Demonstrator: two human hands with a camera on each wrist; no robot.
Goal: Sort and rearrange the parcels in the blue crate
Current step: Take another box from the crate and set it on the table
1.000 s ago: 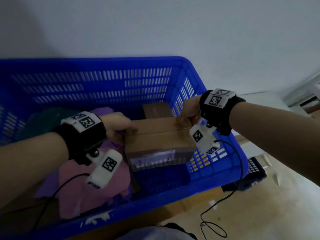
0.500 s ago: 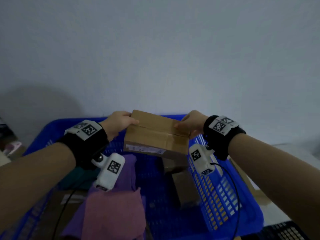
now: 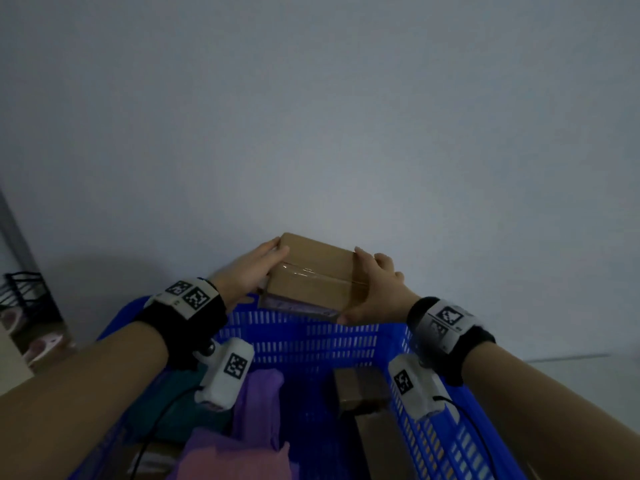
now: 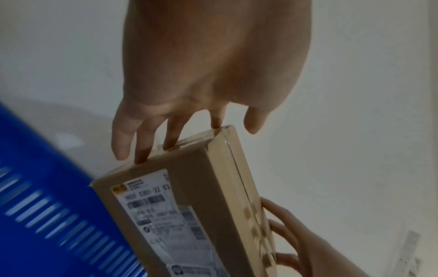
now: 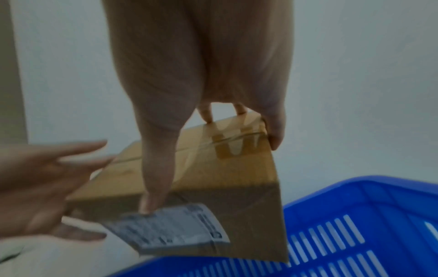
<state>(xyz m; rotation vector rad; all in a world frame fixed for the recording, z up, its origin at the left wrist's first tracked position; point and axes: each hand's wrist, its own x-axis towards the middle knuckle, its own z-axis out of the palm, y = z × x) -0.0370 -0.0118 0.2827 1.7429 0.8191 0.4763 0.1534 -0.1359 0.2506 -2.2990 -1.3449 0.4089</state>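
Note:
A taped brown cardboard box (image 3: 311, 282) with a white shipping label (image 4: 151, 211) hangs in the air above the far rim of the blue crate (image 3: 311, 341). My left hand (image 3: 256, 271) presses its left end with straight fingers (image 4: 142, 150), the thumb standing apart. My right hand (image 3: 374, 289) grips the right end, the thumb (image 5: 156, 168) running down the face to the label and the fingers wrapped round the far edge. In the right wrist view the box (image 5: 213, 178) sits over the crate's rim (image 5: 355, 187).
Inside the crate lie a purple soft parcel (image 3: 256, 403), a pink one (image 3: 235, 459), a teal one (image 3: 173, 403) and a small brown carton (image 3: 360, 389) by the right wall. A plain white wall stands behind. A black rack (image 3: 24, 289) is at far left.
The box has been lifted out of the crate and carried up and away to above the far rim. Both hands stayed on its ends.

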